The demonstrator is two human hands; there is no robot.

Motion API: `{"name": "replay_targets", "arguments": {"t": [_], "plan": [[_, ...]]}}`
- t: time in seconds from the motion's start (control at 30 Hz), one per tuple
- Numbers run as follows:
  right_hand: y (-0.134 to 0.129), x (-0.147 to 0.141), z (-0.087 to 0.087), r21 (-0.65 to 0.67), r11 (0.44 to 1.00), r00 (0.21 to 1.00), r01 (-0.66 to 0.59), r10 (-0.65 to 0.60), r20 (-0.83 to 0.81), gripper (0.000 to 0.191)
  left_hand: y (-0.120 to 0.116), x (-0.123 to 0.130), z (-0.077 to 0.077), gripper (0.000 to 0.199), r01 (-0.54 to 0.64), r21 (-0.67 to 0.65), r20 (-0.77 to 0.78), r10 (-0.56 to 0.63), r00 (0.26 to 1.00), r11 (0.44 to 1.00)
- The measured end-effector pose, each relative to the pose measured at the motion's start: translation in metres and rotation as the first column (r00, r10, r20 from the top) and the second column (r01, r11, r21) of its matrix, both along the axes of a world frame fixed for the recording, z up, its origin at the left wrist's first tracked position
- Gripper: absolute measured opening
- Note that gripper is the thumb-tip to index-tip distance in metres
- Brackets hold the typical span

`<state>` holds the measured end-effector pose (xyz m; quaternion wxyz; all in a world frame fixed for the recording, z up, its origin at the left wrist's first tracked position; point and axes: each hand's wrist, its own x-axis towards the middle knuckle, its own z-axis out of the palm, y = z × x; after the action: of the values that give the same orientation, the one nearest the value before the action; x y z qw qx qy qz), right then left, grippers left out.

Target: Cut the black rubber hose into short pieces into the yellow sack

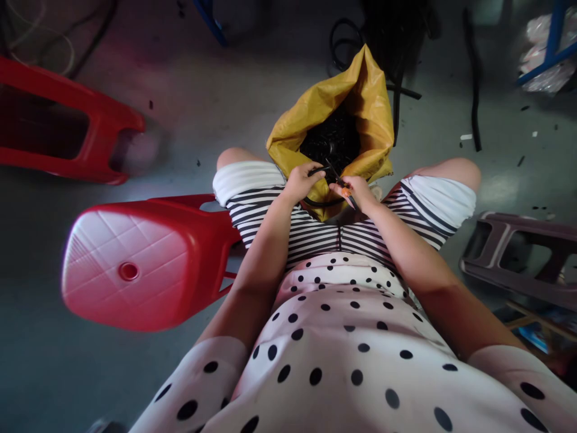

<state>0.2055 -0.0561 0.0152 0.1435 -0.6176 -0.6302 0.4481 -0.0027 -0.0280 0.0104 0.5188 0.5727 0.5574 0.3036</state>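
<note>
A yellow sack (374, 102) stands open between my knees, with many small black pieces (331, 141) inside. Over its near rim, my left hand (303, 182) pinches a black rubber strip (321, 171). A black length (324, 203) loops below the hands across the front of the sack; whether it belongs to the same strip is hard to see. My right hand (356, 191) is closed around scissors (336, 174), whose blades point up and left beside the strip's end. Something orange shows at the fingers of that hand, by the scissor handles.
A red stool (128, 270) stands at my left, with another red stool (67, 123) beyond it. To the right is a grey-brown stool (523, 255). Black strips (473, 84) and small scraps lie on the grey floor (216, 102). Clear plastic (541, 60) lies at the far right.
</note>
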Motion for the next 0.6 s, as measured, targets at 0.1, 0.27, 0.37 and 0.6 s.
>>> {"name": "replay_targets", "arguments": {"t": [0.1, 0.27, 0.37, 0.6], "plan": [[0.0, -0.002, -0.004, 0.041, 0.997, 0.997, 0.068, -0.067, -0.036, 0.061, -0.002, 0.002, 0.003, 0.022, -0.015, 0.019, -0.014, 0.015, 1.0, 1.0], [0.008, 0.001, -0.005, -0.032, 0.965, 0.939, 0.259, -0.259, -0.228, 0.05, -0.009, 0.015, -0.001, 0.02, 0.136, -0.042, -0.041, -0.138, 0.99, 0.99], [0.012, 0.0, -0.003, -0.122, 0.946, 0.875, 0.301, -0.325, -0.359, 0.047, -0.015, 0.023, -0.005, 0.022, 0.214, -0.094, -0.026, -0.217, 0.976, 0.972], [0.012, 0.008, 0.015, -0.277, 0.797, 0.556, 0.537, -0.582, -0.594, 0.038, -0.019, 0.024, 0.002, 0.066, 0.309, -0.303, 0.322, -0.209, 0.924, 0.901]]}}
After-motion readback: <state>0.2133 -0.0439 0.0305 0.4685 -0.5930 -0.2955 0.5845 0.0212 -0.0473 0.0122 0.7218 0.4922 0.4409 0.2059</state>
